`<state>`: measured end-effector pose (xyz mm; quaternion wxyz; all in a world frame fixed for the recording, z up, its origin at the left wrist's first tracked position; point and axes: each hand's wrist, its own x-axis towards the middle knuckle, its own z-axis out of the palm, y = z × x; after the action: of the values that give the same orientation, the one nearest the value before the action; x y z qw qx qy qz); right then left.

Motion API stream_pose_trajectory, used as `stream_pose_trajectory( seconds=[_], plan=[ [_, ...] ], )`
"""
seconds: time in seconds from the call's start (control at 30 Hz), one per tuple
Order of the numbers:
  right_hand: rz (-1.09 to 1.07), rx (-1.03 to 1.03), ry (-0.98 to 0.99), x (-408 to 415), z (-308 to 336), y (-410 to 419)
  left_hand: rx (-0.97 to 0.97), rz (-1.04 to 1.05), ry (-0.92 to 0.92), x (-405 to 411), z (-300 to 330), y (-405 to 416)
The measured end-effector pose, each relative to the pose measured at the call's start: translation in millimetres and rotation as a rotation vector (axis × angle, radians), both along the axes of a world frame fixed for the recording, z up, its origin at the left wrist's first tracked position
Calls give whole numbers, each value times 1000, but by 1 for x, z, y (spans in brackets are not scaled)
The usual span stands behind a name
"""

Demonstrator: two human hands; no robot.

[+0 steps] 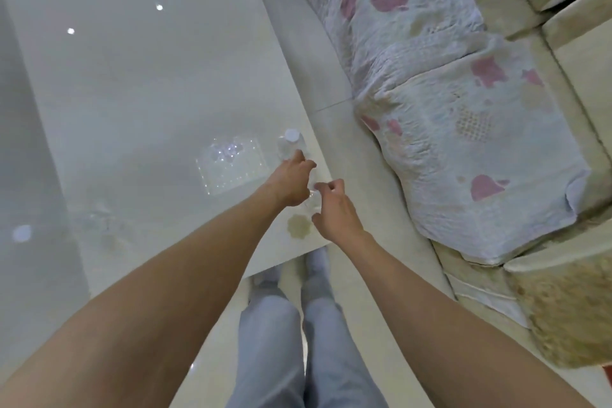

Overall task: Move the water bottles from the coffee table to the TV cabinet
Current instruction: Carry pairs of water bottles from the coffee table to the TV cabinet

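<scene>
Item: far water bottle (291,144), clear with a white cap, standing upright on the coffee table (139,83) near its right edge; long axis vertical, cap toward you.

Item: near water bottle (313,200), clear and largely hidden between your hands, also on the table by the same edge. It looks upright, but its axis cannot be told for certain.

Your left hand (291,180): fingers curled, tips at the far bottle's lower body; whether they have closed on it cannot be told.

Your right hand (332,209): fingers bent around the near bottle, apparently in contact; a firm hold is not confirmed.

Progress, as judged: nothing delivered yet. Both bottles remain on the table, and the TV cabinet is out of view. Lifting, carrying and placing remain.

Nearby: a clear tray (231,164) just left of the far bottle; a beige coaster (299,225) beneath your wrists; a sofa (463,93) to the right.
</scene>
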<state>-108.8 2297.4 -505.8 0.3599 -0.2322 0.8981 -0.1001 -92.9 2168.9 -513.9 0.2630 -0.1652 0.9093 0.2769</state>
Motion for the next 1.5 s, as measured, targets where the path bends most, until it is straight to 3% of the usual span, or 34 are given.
stream_pose_trajectory(
  seconds=[0.3,0.53,0.77,1.07,1.5],
  plan=[
    [134,-28,-55,-14,3,23,-49,263,17,43,-6,8],
    [390,20,-94,-6,58,1,-106,335,-64,102,56,6],
    [620,23,-78,52,107,-25,-98,670,-63,205,127,7],
    [812,-86,-57,201,149,-61,-132,1123,89,370,183,28],
    [1168,-123,-11,514,188,-93,-242,1415,50,673,227,66]
  ],
)
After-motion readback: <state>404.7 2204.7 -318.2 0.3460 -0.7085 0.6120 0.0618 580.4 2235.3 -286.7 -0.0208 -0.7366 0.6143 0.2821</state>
